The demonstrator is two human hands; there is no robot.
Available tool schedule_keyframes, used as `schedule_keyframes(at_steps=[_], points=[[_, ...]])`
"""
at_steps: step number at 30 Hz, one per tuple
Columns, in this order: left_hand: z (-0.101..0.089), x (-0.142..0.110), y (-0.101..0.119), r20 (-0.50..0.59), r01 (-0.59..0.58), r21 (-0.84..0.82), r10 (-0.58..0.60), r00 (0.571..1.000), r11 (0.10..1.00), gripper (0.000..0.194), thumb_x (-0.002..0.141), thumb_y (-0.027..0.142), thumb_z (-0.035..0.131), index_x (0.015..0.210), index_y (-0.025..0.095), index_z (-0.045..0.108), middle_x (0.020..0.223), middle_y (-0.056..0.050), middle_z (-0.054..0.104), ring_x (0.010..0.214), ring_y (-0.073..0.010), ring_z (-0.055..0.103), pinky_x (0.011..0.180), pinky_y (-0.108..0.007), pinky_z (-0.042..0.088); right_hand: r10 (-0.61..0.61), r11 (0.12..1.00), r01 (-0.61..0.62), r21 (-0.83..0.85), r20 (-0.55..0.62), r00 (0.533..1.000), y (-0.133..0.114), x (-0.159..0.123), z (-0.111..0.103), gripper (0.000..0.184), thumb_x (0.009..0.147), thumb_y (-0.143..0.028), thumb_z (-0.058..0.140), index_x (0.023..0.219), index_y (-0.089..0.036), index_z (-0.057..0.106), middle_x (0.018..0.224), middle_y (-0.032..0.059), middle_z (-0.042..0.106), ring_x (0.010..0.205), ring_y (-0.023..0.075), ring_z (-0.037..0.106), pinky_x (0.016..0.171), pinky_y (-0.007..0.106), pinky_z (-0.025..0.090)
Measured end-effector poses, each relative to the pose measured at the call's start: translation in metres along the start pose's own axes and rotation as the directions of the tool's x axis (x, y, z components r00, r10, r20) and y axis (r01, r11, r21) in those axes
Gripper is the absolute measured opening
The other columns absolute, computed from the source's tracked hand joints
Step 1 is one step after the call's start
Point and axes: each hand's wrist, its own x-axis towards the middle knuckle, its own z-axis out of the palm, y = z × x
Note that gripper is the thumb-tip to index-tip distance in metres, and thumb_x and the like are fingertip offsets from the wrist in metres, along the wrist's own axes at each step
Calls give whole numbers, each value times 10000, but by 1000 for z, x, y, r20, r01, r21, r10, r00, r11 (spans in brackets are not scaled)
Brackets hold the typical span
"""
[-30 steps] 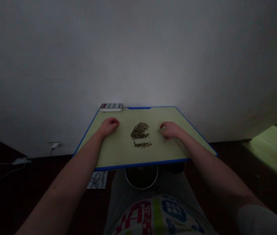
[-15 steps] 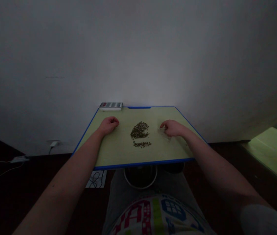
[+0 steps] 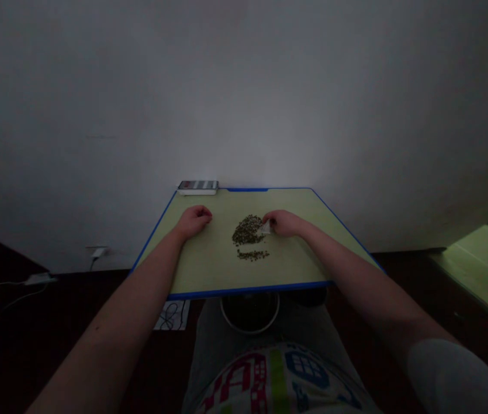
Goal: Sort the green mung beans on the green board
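Observation:
On the pale table top (image 3: 209, 267), a heap of small greenish-brown seeds or grains (image 3: 244, 234) lies near the middle. A thin row of the same grains (image 3: 253, 255) runs just in front of it, with a narrow gap between. My right hand (image 3: 286, 223) pinches a small, clear, flat plastic piece (image 3: 266, 228) at the heap's right edge. Left of the heap, my left hand (image 3: 194, 222) rests on the table with its fingers curled in. Whatever those fingers may hold is hidden.
A phone-like device (image 3: 198, 184) on a white box stands at the far left corner. The blue table edge (image 3: 248, 290) is nearest my body, with a metal bowl (image 3: 250, 330) below it. A wall (image 3: 244, 103) rises behind the table.
My right hand has moved left with the clear plastic piece, from bare table to the heap's right edge. The left hand stays in about the same place.

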Motion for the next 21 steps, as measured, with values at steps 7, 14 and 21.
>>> schedule_keyframes(at_steps=[7, 14, 21], points=[[0, -1, 2, 3, 3, -11, -3, 1000, 1000, 148, 597, 273, 594, 709, 177, 594, 558, 33, 531, 502, -109, 445, 523, -248, 359, -29, 1000, 29, 4, 12, 999, 0, -7, 0, 425, 776, -48, 502, 1124, -205, 689, 998, 61, 722, 871, 181, 633, 752, 226, 427], [0, 1, -3, 1, 9, -8, -9, 1000, 1000, 168, 595, 288, 603, 721, 177, 598, 561, 35, 532, 508, -111, 453, 524, -247, 362, -45, 999, 45, 7, 0, 999, -1, -9, 3, 432, 767, -45, 502, 1133, -191, 682, 1014, 75, 718, 881, 191, 631, 763, 234, 427], [0, 2, -6, 12, 1, -24, -1, 1000, 1000, 173, 605, 298, 595, 731, 179, 590, 550, 38, 519, 509, -109, 454, 525, -240, 360, -51, 999, 50, 22, 18, 999, -6, -15, 1, 430, 761, -36, 502, 1121, -182, 686, 979, 68, 724, 846, 180, 631, 729, 222, 420]])
